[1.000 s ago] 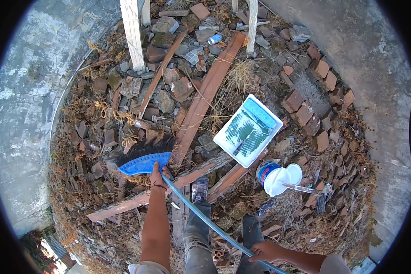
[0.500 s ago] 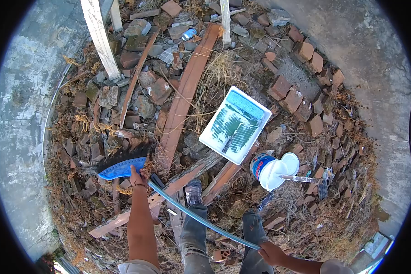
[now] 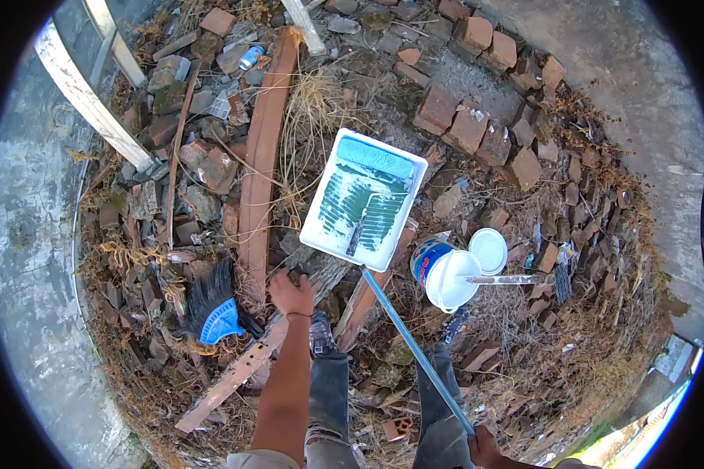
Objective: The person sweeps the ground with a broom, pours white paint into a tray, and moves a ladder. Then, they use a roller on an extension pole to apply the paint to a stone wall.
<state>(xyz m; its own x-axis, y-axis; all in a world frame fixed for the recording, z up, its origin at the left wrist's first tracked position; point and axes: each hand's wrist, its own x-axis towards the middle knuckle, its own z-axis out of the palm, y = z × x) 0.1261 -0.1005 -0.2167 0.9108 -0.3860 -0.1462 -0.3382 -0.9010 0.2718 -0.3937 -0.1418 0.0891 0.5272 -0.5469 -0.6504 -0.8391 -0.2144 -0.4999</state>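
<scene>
My right hand (image 3: 485, 447) gripped a long blue-grey pole (image 3: 418, 352), its far end just beside the white rectangular paint tray (image 3: 316, 234) on brick rubble (image 3: 438, 109); my left hand (image 3: 292, 291) held nothing. A careless swing could have tipped the tray.

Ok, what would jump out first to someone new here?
Probably the white paint tray near the middle of the view, with a bright blue roller lying in it. To its lower left lies a blue, black-bristled broom head. At the bottom, the right hand grips a long pole ending near the tray.
</scene>
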